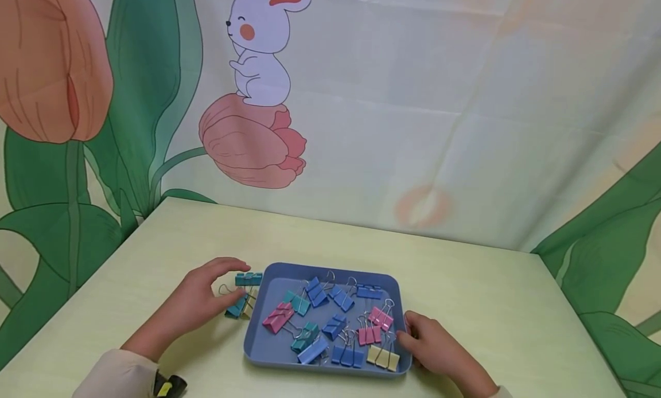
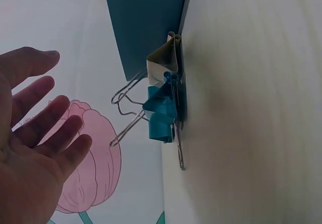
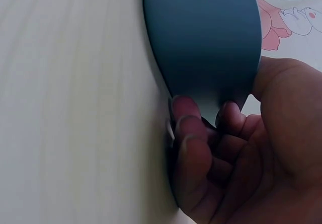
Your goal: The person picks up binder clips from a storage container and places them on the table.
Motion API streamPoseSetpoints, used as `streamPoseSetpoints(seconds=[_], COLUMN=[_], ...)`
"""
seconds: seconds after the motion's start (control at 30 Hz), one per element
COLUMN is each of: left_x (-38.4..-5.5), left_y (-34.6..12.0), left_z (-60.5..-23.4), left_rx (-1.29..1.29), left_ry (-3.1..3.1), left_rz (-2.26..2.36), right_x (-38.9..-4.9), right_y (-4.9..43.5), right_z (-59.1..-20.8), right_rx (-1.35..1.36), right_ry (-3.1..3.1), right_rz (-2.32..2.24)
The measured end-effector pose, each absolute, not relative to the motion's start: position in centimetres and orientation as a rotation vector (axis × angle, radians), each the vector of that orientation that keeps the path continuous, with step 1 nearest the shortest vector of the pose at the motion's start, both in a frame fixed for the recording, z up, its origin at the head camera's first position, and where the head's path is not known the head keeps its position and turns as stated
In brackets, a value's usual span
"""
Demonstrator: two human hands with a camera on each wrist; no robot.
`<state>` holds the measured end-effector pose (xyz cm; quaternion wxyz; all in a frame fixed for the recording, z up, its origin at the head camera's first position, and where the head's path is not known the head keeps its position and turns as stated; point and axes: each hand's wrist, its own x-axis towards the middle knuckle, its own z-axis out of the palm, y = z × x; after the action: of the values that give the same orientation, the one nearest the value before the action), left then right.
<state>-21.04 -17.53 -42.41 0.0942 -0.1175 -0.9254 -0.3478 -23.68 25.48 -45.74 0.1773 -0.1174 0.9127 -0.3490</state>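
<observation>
My right hand [image 1: 432, 342] grips the right side of a blue-grey tray [image 1: 250, 343], thumb at the rim and fingers curled low against its wall [image 3: 204, 38]. Inside lie several binder clips: blue [image 1: 348, 356], pink [image 1: 279, 317], teal [image 1: 306, 337] and beige [image 1: 383, 358]. My left hand [image 1: 203, 292] hovers by the tray's left side, fingers spread and holding nothing. Just beyond its fingertips a small group of clips sits outside the tray: a teal binder clip [image 1: 249, 279], another teal one [image 1: 236, 307] and a beige one [image 2: 163, 63], wire handles sticking out.
The pale tabletop [image 1: 496, 295] surrounds the tray. Behind it hangs a cloth backdrop [image 1: 361, 100] printed with a rabbit and tulips. A dark band with a yellow mark [image 1: 167, 386] is on the left wrist beside the light sleeve [image 1: 113, 372].
</observation>
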Motion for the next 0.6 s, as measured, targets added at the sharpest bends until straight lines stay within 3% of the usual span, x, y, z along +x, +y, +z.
streamPoseSetpoints(seconds=[0.6], left_x=[-21.1], left_y=[-15.1], left_z=[-41.5], left_rx=[-0.654], left_ry=[-2.881], left_rz=[-1.122], right_x=[-23.7], right_y=[25.6], right_z=[-45.7], right_rx=[-0.326], right_ry=[2.569], right_rz=[-0.997])
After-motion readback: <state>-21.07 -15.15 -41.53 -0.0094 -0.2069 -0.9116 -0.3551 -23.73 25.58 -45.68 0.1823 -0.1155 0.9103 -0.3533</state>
